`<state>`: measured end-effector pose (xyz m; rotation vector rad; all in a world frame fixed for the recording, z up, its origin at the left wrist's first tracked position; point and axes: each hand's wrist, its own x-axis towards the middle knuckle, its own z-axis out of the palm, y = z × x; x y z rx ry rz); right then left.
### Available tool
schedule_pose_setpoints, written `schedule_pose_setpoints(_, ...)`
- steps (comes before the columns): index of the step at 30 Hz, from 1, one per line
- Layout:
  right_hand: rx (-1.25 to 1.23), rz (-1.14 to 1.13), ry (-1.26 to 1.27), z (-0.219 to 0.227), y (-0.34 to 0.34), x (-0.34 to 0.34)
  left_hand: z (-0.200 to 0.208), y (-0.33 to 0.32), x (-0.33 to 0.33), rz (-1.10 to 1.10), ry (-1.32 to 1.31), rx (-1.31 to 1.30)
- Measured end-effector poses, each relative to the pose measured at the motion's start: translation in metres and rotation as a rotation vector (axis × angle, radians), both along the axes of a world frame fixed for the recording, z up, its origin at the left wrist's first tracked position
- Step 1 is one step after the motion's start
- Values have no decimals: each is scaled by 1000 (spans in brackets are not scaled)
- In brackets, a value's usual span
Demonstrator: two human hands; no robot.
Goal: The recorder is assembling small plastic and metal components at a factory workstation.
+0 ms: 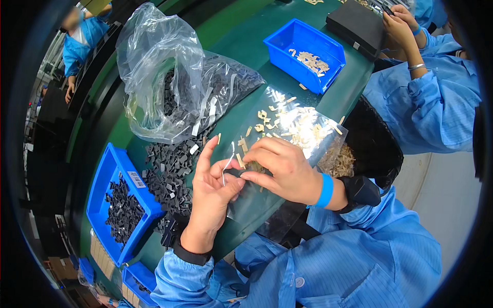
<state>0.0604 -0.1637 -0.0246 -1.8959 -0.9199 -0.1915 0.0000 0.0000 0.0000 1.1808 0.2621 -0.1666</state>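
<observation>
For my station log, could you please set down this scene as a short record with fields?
Left hand: index finger raised, pale strip at its tip
Right hand: thumb and fingers close to the left hand's; exact grip unclear
Table: green
Large left bin: blue, holding black parts
Far bin: blue, holding pale pieces
Clear bag: dark parts inside, loose parts beside it
Co-worker: at right, blue sleeves

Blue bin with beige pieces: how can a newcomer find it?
On the green table, look beyond the right hand. A blue bin stands near a black box. Inside lie beige pieces, unlike the labelled left bin with black pieces.
</observation>
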Motion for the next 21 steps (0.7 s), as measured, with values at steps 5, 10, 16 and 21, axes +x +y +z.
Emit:
schedule_pose_setpoints(5, 28, 93, 56, -3, 0, 2, 6, -4, -1, -20, -92, 152)
schedule_pose_setpoints(10, 69, 110, 73, -3, -2, 2, 9, -4, 0, -35, -53, 142)
schedule_pose_setpoints(16, 32, 29, -69, -1, -7, 3, 5, 4, 3, -96, 30, 116)
schedule_pose_setpoints(21, 34, -109, -189, 8, -18, 5, -6, 13, 10, -94, 121, 228)
